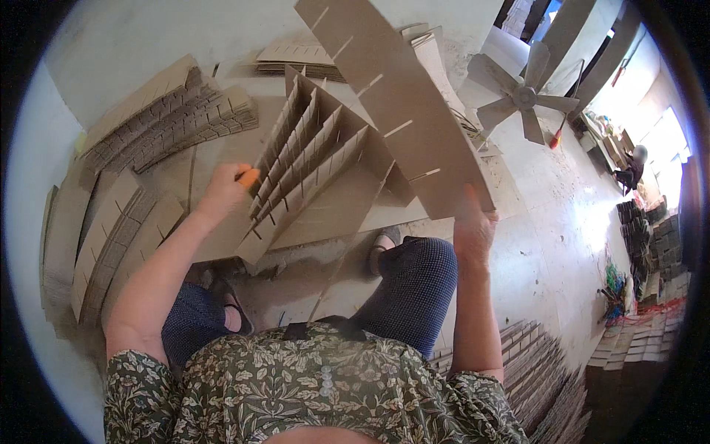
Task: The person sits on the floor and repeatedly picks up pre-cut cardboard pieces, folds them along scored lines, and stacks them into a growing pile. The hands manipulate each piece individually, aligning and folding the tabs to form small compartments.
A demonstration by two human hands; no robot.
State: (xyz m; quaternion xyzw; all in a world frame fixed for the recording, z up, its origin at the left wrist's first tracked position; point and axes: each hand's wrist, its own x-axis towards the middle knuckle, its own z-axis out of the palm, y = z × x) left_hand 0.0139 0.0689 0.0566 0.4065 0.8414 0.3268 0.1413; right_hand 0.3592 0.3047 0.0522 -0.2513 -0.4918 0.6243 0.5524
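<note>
My right hand point(475, 231) grips the lower end of a long brown cardboard strip point(403, 111) with short slots along it. The strip is raised at a slant and reaches the top of the view. Below and left of it stands a cardboard divider grid point(310, 155), its slotted strips fanned apart and crossed by other strips. Beside the grid's left edge is my left hand point(222, 196), its fingers curled. A small orange piece point(249, 177) shows at those fingertips; whether it is worn or held I cannot tell.
Stacks of slotted cardboard strips point(159, 111) lie at the left, with another stack point(303, 59) behind the grid. A pedestal fan point(523, 98) stands at the far right. More cardboard point(543, 377) lies by my right arm. Another person point(631, 170) is in the far background.
</note>
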